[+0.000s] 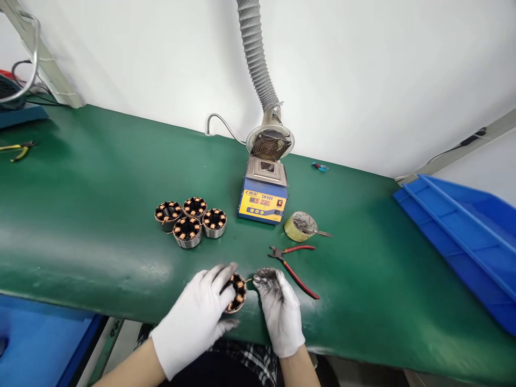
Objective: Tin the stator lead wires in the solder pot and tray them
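My white-gloved left hand (pixel 201 306) grips a motor stator (pixel 241 293) with copper windings near the bench's front edge. Its fingers lie over the stator's top and partly hide it. A short copper wire end sticks out from the ring toward the right. Beside that wire is my right hand (pixel 280 312), gloved, with dark smudged fingertips. Its fingers are curled together, and whatever they hold, if anything, is hidden. Red-handled cutting pliers (pixel 284 258) lie with jaws and handles apart, just beyond the right hand.
Several similar stators (pixel 187 231) stand grouped at left. Behind are a blue-and-yellow solder pot (pixel 263 199) under a fume duct (pixel 258 54), and a yellow round container (pixel 296 231) with a flat tool across it. Blue trays (pixel 455 231) lean at right; yellow-handled pliers (pixel 18 150) lie far left.
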`<control>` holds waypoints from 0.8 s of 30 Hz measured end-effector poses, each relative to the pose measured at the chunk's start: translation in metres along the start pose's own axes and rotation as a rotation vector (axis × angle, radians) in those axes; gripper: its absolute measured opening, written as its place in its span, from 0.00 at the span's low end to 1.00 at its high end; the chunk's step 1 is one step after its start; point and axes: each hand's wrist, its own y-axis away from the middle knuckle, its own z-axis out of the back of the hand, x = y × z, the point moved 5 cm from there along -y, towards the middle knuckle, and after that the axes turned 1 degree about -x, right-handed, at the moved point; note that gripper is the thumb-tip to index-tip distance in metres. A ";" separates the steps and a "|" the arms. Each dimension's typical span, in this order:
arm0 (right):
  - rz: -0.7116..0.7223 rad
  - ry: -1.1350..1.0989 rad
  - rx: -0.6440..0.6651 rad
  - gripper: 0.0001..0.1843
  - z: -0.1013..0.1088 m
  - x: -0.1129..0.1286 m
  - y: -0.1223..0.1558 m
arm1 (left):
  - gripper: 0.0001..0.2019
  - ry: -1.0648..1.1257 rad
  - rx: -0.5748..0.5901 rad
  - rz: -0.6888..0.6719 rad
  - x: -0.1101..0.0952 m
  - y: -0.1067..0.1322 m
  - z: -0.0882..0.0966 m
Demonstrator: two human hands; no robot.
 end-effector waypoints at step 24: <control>-0.407 0.072 0.436 0.21 -0.023 -0.049 0.030 | 0.10 1.364 -0.196 0.775 0.032 -0.013 -0.006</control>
